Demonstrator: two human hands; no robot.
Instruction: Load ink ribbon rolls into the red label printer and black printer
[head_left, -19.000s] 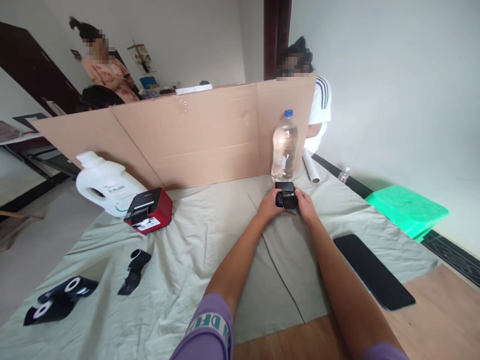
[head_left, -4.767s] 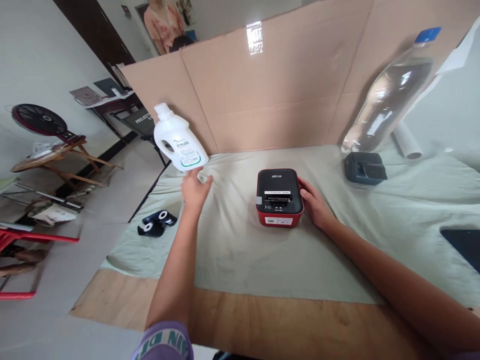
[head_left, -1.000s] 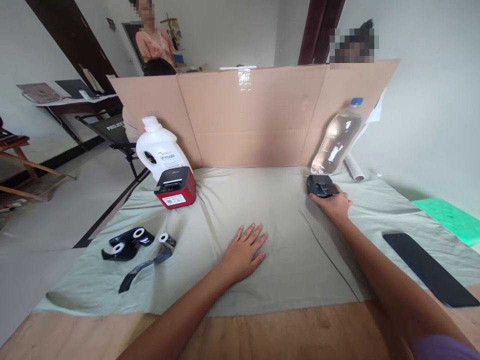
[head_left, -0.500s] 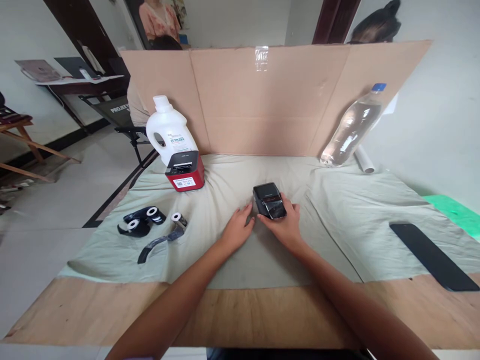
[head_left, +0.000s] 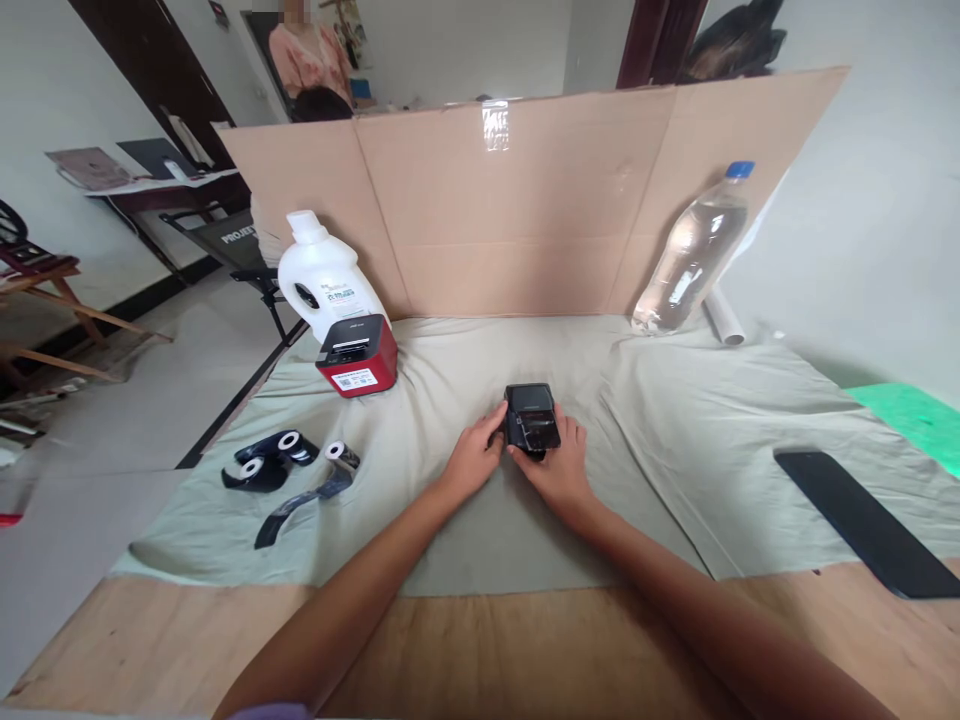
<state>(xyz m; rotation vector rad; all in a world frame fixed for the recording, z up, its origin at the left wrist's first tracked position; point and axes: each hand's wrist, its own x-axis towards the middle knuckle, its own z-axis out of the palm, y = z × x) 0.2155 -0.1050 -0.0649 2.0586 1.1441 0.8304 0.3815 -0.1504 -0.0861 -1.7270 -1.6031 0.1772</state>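
Observation:
A small black portable printer (head_left: 532,412) with a glossy dark lid or window rests low over the cloth in front of me. My right hand (head_left: 559,470) grips it from the right and near side, thumb at its near left corner and fingers along its right edge. Against the printer's left side lie the fingertips of my left hand (head_left: 474,457), helping to hold it. The printer's underside is hidden. To the left are several rolls with black tape or film, one of them a roll (head_left: 343,456) with a loose strip trailing toward me.
A red and black receipt printer (head_left: 358,357) stands before a white detergent bottle (head_left: 330,275). Behind is a cardboard screen (head_left: 495,215). At right are a water bottle (head_left: 694,260), a white tube (head_left: 724,318), a black phone (head_left: 862,515) and something green (head_left: 911,415). People are beyond the screen.
The printer has turned slightly and come a little toward me. My left fingers have closed in on its left side, while my right hand has kept its grip. The view has shifted slightly.

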